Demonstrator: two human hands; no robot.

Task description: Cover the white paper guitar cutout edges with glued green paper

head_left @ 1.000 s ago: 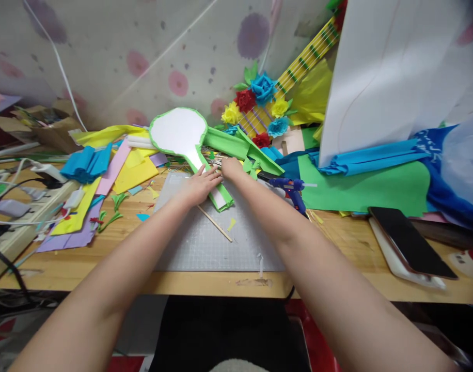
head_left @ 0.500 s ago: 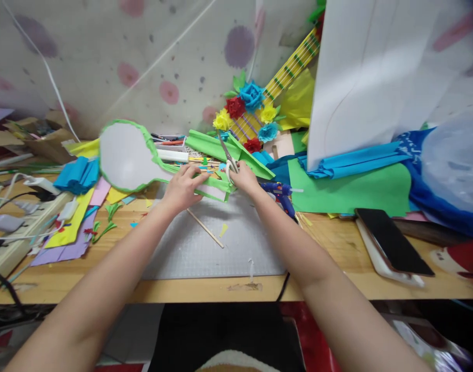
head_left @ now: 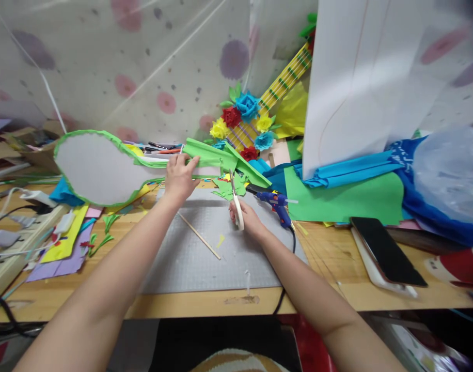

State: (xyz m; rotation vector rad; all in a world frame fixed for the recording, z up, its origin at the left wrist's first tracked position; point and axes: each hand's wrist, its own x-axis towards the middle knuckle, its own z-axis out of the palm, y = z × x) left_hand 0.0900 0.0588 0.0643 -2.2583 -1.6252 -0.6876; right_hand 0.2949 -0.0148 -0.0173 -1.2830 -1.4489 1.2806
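My left hand (head_left: 181, 175) is closed around the neck of a white guitar-shaped board (head_left: 100, 168) edged with green crepe paper. The board's wide round end points left and its narrow end right. My right hand (head_left: 246, 216) grips a pair of scissors (head_left: 237, 205) with a pale handle, blades pointing up and away from me. The blades are close to the board's narrow end and to cut green paper scraps (head_left: 227, 187). A thin wooden stick (head_left: 200, 236) lies on the grey cutting mat (head_left: 178, 268) below my hands.
Right of my right hand lies a blue glue gun (head_left: 277, 204) with its cord. Behind stands a yellow paper guitar (head_left: 283, 77) with paper flowers. A phone (head_left: 387, 250) and green paper (head_left: 345, 196) lie to the right, a power strip (head_left: 23, 243) to the left.
The white board has shifted left and turned nearly level, with my left hand still on its neck. My right hand and the scissors have come down toward me, away from the board's end.
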